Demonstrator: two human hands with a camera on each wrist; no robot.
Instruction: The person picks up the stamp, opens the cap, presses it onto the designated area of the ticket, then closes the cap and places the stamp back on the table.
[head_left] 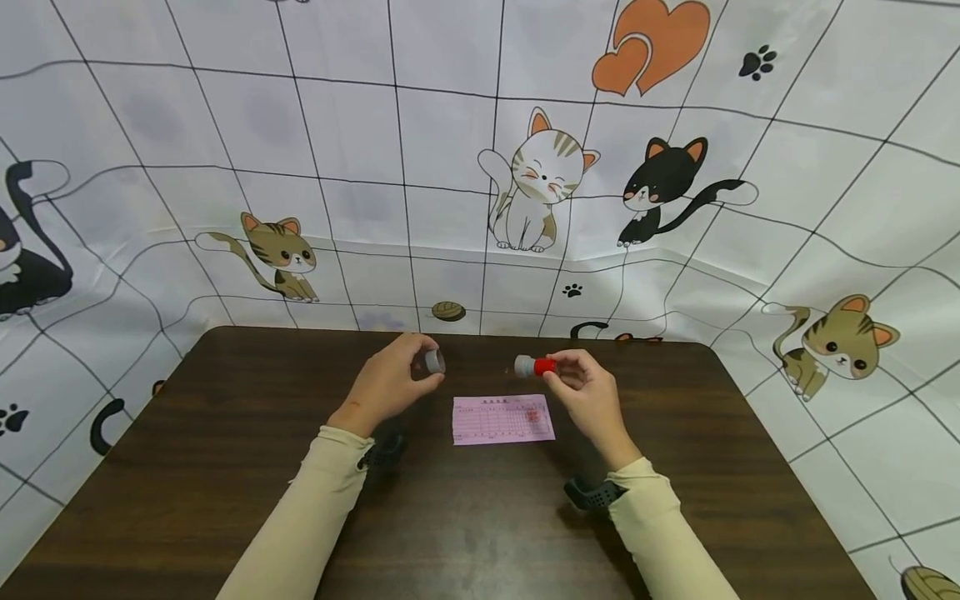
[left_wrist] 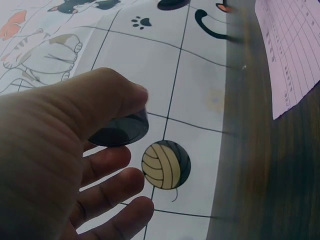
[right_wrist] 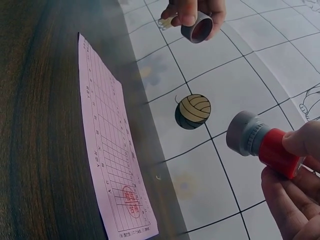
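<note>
My left hand (head_left: 388, 382) pinches a grey round cap (head_left: 435, 361) between thumb and fingers; its hollow end shows in the right wrist view. With its thumb and fingers, my right hand (head_left: 588, 398) grips the red body of a stamp (right_wrist: 278, 153), whose grey head points left toward the cap. Stamp and cap are held apart above the table. Between and below the hands lies a pink printed slip (head_left: 495, 421) with a ruled grid. A red stamp mark (right_wrist: 131, 201) shows near one end of the slip.
The dark wooden table (head_left: 480, 517) extends under both forearms. Behind and around it hangs a white cloth (head_left: 442, 208) with a line grid and cartoon cats. Dark bands (head_left: 592, 493) circle both wrists.
</note>
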